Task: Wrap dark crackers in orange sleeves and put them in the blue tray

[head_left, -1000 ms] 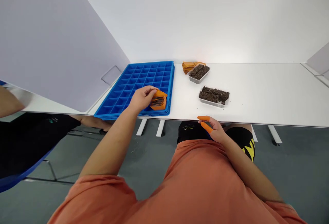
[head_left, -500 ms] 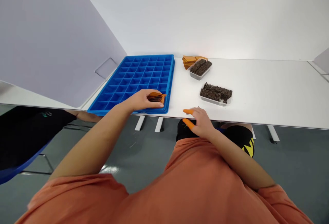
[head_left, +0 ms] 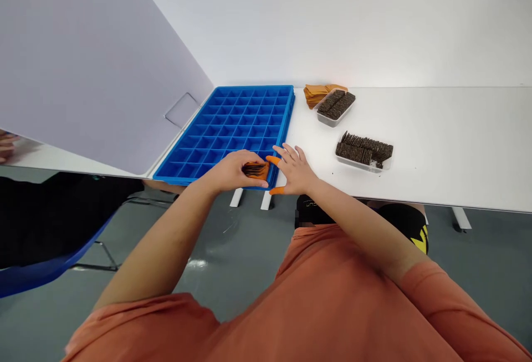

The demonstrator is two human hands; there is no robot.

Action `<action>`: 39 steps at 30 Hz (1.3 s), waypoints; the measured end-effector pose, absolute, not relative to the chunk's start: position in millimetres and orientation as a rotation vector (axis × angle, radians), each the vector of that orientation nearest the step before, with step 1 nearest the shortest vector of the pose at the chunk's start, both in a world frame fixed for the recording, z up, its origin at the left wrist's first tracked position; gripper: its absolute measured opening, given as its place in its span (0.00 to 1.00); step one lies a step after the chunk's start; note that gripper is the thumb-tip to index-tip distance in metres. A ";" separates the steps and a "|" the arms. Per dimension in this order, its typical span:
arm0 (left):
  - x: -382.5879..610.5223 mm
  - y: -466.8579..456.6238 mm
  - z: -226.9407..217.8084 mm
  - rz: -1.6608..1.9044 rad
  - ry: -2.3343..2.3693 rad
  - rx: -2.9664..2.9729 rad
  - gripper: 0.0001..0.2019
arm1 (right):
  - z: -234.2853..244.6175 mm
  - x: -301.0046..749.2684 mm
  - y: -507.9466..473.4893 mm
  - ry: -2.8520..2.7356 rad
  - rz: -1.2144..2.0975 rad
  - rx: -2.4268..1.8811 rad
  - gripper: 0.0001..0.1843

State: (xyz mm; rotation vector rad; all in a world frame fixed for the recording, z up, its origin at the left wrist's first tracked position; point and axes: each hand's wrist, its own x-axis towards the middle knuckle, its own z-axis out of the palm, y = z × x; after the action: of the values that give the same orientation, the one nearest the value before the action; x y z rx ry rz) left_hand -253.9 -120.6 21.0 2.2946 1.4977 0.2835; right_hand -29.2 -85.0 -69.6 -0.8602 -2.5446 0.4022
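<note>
A white wall [head_left: 332, 18] backs the white tabletop [head_left: 449, 146]; a grey partition [head_left: 83, 62] stands at left; light glints on grey floor [head_left: 233, 273].

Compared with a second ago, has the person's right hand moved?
Yes. Judged against the blue tray, the right hand has moved left, from off to its right to its near right corner, beside the orange stack in the left hand.

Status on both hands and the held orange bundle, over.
Left hand gripping orange bundle at blue tray, near-right corner. Right hand open beside it, contact unclear. No obstruction visible between.
</note>
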 end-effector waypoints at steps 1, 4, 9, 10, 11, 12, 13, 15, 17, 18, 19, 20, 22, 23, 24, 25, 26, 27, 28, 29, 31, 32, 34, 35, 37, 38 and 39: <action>-251.1 -119.6 25.0 0.225 1.480 2.329 0.30 | -68.3 -28.9 -84.4 -2.545 0.390 -0.857 0.57; -242.3 -117.4 35.7 0.106 1.493 2.380 0.27 | -66.1 -27.0 -83.6 -2.533 0.383 -0.876 0.56; -233.4 -116.8 42.1 -0.102 1.605 2.450 0.29 | -68.4 -26.1 -84.1 -2.506 0.389 -0.890 0.56; -232.8 -116.6 41.7 -0.128 1.621 2.464 0.30 | -68.8 -26.1 -84.0 -2.505 0.394 -0.892 0.56; -232.5 -116.4 41.0 -0.148 1.634 2.472 0.31 | -69.0 -26.2 -83.7 -2.505 0.399 -0.896 0.56; -232.4 -116.1 40.1 -0.167 1.644 2.476 0.31 | -69.1 -26.2 -83.3 -2.506 0.401 -0.899 0.56; -232.3 -116.0 39.0 -0.186 1.651 2.476 0.32 | -69.0 -26.1 -82.9 -2.508 0.399 -0.900 0.56; -232.1 -116.2 37.0 -0.225 1.660 2.488 0.32 | -68.5 -26.0 -82.0 -2.510 0.388 -0.899 0.56; -231.3 -117.3 35.8 -0.259 1.656 2.521 0.31 | -67.5 -25.8 -81.5 -2.502 0.377 -0.897 0.56; -230.6 -118.0 35.6 -0.277 1.655 2.540 0.31 | -66.8 -25.7 -81.3 -2.496 0.376 -0.894 0.56; -229.7 -118.5 35.7 -0.297 1.656 2.558 0.31 | -66.1 -25.6 -81.2 -2.491 0.377 -0.890 0.56; -228.6 -118.7 36.2 -0.322 1.662 2.568 0.31 | -65.4 -25.5 -81.1 -2.488 0.380 -0.884 0.56; -225.8 -117.8 38.1 -0.381 1.679 2.552 0.31 | -64.4 -25.2 -80.9 -2.488 0.387 -0.871 0.55; -224.3 -116.8 39.4 -0.407 1.687 2.526 0.31 | -64.2 -25.1 -80.7 -2.491 0.389 -0.865 0.55; -222.7 -115.5 41.1 -0.426 1.690 2.498 0.31 | -64.3 -25.0 -80.4 -2.492 0.390 -0.861 0.55; -221.2 -114.1 42.9 -0.438 1.685 2.471 0.30 | -64.5 -24.9 -80.1 -2.492 0.391 -0.860 0.55; -219.8 -112.9 44.9 -0.445 1.676 2.449 0.30 | -64.9 -24.8 -79.7 -2.491 0.392 -0.860 0.55; -218.7 -112.0 47.1 -0.450 1.666 2.429 0.29 | -65.2 -24.7 -79.4 -2.489 0.394 -0.862 0.55; -217.8 -111.6 49.3 -0.455 1.662 2.406 0.29 | -65.4 -24.5 -79.1 -2.488 0.396 -0.866 0.55; -217.2 -111.8 51.5 -0.452 1.669 2.377 0.29 | -65.5 -24.4 -78.9 -2.487 0.399 -0.871 0.55; -217.2 -114.2 55.2 -0.394 1.713 2.282 0.29 | -65.3 -24.3 -78.7 -2.493 0.405 -0.879 0.55; -217.7 -116.3 56.7 -0.327 1.731 2.224 0.29 | -65.0 -24.3 -78.8 -2.498 0.406 -0.881 0.56; -219.2 -121.6 58.6 -0.125 1.728 2.100 0.30 | -64.7 -24.5 -79.0 -2.501 0.405 -0.885 0.56; -220.0 -124.5 59.3 -0.018 1.704 2.044 0.31 | -64.6 -24.7 -79.0 -2.499 0.403 -0.886 0.56; -220.6 -129.2 60.2 0.120 1.638 1.980 0.29 | -64.9 -25.3 -78.8 -2.493 0.400 -0.884 0.56; -220.3 -130.8 60.6 0.138 1.611 1.975 0.28 | -65.2 -25.6 -78.5 -2.489 0.400 -0.880 0.56; -219.5 -131.8 60.9 0.129 1.592 1.984 0.26 | -65.6 -26.0 -78.0 -2.482 0.402 -0.874 0.56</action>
State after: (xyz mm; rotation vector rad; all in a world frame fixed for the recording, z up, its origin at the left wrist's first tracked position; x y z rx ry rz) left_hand -219.5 -131.8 60.9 1.9839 1.5922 0.1290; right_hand -26.0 -78.0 -65.6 -0.8736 -2.4822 0.4021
